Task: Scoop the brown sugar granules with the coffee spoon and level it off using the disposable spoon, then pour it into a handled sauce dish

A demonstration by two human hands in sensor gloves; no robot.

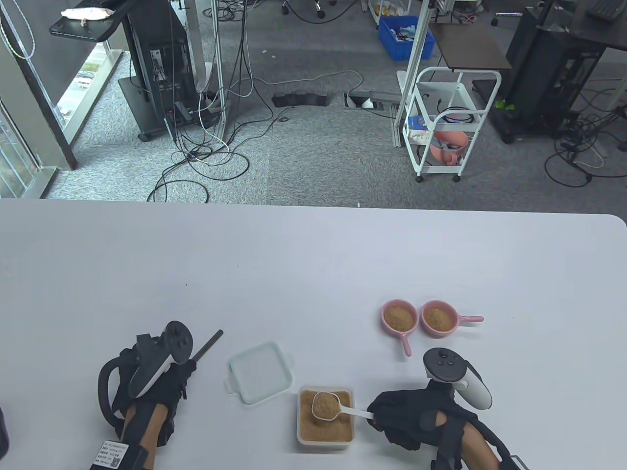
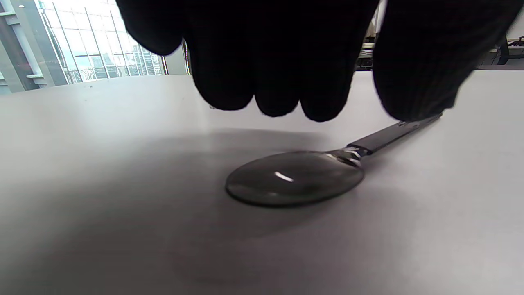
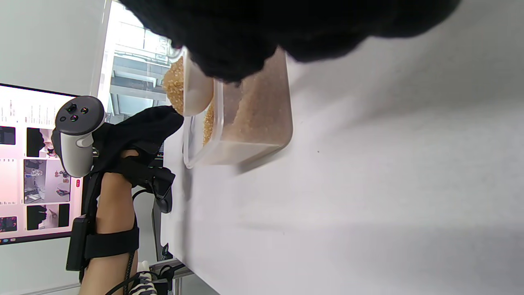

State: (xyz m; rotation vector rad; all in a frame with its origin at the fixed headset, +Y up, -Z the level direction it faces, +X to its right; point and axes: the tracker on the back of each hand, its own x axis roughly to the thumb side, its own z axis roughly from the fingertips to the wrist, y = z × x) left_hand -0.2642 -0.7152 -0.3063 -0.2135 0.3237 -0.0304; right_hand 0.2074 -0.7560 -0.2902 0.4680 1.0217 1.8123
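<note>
My right hand [image 1: 376, 416] pinches the handle of the white coffee spoon [image 1: 327, 406], which is heaped with brown sugar and held just above the clear sugar container [image 1: 325, 443]. In the right wrist view the loaded coffee spoon [image 3: 186, 88] sits over the container [image 3: 245, 149], under my right hand [image 3: 245, 41]. My left hand [image 1: 182, 373] hovers over the dark disposable spoon [image 1: 209, 343], which lies flat on the table. In the left wrist view my left hand [image 2: 360, 104] hangs above the spoon [image 2: 294, 178], its thumb at the handle. Two pink handled sauce dishes [image 1: 385, 313] [image 1: 453, 320] each hold sugar.
The container's white lid [image 1: 259, 373] lies between my hands, left of the container. The two dishes stand behind my right hand, one handle pointing towards me, the other to the right. The table's near edge is close under both wrists.
</note>
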